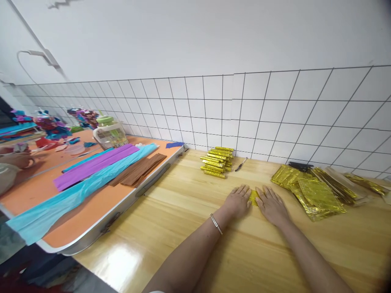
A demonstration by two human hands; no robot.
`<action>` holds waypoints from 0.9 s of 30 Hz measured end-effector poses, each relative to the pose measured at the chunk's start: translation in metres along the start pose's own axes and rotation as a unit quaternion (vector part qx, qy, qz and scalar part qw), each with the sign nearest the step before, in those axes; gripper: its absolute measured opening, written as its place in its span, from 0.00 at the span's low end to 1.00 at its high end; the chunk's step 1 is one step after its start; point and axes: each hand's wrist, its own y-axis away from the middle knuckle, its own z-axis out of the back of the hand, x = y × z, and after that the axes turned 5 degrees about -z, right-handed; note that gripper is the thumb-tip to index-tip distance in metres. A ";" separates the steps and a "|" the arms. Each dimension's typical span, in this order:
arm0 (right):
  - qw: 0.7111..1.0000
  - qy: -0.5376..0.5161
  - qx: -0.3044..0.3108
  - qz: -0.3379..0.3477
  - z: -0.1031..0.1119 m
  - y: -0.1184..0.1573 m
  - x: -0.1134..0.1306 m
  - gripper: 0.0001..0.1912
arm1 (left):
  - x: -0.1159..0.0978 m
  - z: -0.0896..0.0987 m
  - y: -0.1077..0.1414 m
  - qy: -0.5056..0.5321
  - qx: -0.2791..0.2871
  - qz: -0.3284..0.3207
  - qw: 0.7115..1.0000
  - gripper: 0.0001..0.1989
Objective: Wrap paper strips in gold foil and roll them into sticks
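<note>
My left hand [238, 200] and my right hand [271, 204] lie flat on the wooden table, fingers stretched out. Between them shows a small piece of shiny gold foil sheet [254, 197]; the rest of it is hidden under my palms and fingers. Beyond my left hand stands a stack of narrow folded gold foil strips [217, 162], laid crosswise. A pen [241, 164] rests beside the stack. Off to the right of my right hand lies a loose pile of flat gold foil sheets [319, 194], overlapping each other.
Left of the wooden table [171, 211] stands an orange table [88, 215] with a raised metal edge. Purple [97, 167], light blue [82, 191] and brown crepe paper [139, 171] lie on it, near a green-lidded jug [110, 130]. Another person's hand [18, 158] is at far left. A tiled wall closes the back.
</note>
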 end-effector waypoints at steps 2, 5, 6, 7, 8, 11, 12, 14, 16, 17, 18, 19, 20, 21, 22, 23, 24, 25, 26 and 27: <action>1.000 0.012 -0.002 -0.001 -0.002 0.001 -0.006 0.32 | 0.002 0.000 0.002 -0.006 -0.008 0.008 1.000 0.27; 1.000 0.020 -0.004 -0.007 -0.002 0.004 -0.018 0.34 | 0.007 0.003 0.006 -0.008 -0.012 0.016 1.000 0.30; 1.000 0.022 -0.004 -0.010 -0.002 0.005 -0.022 0.34 | 0.009 0.004 0.007 -0.006 -0.012 0.017 1.000 0.31; 1.000 0.024 -0.005 -0.012 -0.001 0.006 -0.025 0.34 | 0.011 0.005 0.009 -0.003 -0.013 0.018 1.000 0.32; 1.000 0.026 -0.005 -0.015 0.000 0.008 -0.028 0.35 | 0.012 0.006 0.010 0.000 -0.016 0.019 1.000 0.32; 0.999 0.022 -0.008 -0.027 0.004 0.013 -0.033 0.35 | 0.014 0.008 0.012 0.011 -0.028 0.023 0.999 0.33; 0.999 0.019 -0.009 -0.031 0.005 0.014 -0.034 0.35 | 0.015 0.008 0.012 0.015 -0.030 0.026 0.999 0.34; 0.999 0.012 -0.015 -0.040 0.007 0.017 -0.033 0.36 | 0.016 0.008 0.011 0.024 -0.027 0.031 0.999 0.35; 0.999 0.006 -0.021 -0.048 0.008 0.018 -0.032 0.37 | 0.018 0.008 0.010 0.032 -0.021 0.039 0.999 0.37; 0.998 0.005 -0.025 -0.053 0.008 0.019 -0.032 0.38 | 0.020 0.009 0.010 0.035 -0.016 0.045 0.998 0.38; 0.998 0.004 -0.029 -0.059 0.007 0.019 -0.033 0.38 | 0.021 0.009 0.010 0.037 -0.013 0.050 0.998 0.40; 0.997 0.003 -0.033 -0.063 0.007 0.019 -0.033 0.38 | 0.022 0.009 0.009 0.038 -0.011 0.054 0.998 0.41; 0.997 0.001 -0.036 -0.066 0.007 0.020 -0.034 0.37 | 0.024 0.009 0.009 0.038 -0.009 0.056 0.998 0.41; 0.997 -0.001 -0.038 -0.068 0.007 0.020 -0.035 0.36 | 0.025 0.009 0.009 0.038 -0.007 0.056 0.998 0.41; 0.997 -0.004 -0.039 -0.070 0.007 0.020 -0.036 0.34 | 0.026 0.010 0.009 0.038 -0.004 0.057 0.998 0.41; 0.997 -0.007 -0.039 -0.070 0.007 0.020 -0.038 0.33 | 0.027 0.010 0.009 0.039 0.000 0.057 0.998 0.40; 0.997 -0.011 -0.040 -0.069 0.007 0.020 -0.039 0.33 | 0.029 0.011 0.009 0.041 0.006 0.056 0.998 0.40; 0.997 -0.016 -0.040 -0.068 0.008 0.021 -0.040 0.32 | 0.030 0.011 0.009 0.046 0.011 0.054 0.997 0.38; 0.997 -0.022 -0.040 -0.067 0.008 0.021 -0.041 0.31 | 0.032 0.012 0.010 0.053 0.016 0.050 0.997 0.37; 0.997 -0.030 -0.040 -0.065 0.009 0.021 -0.042 0.30 | 0.034 0.012 0.010 0.060 0.018 0.046 0.997 0.35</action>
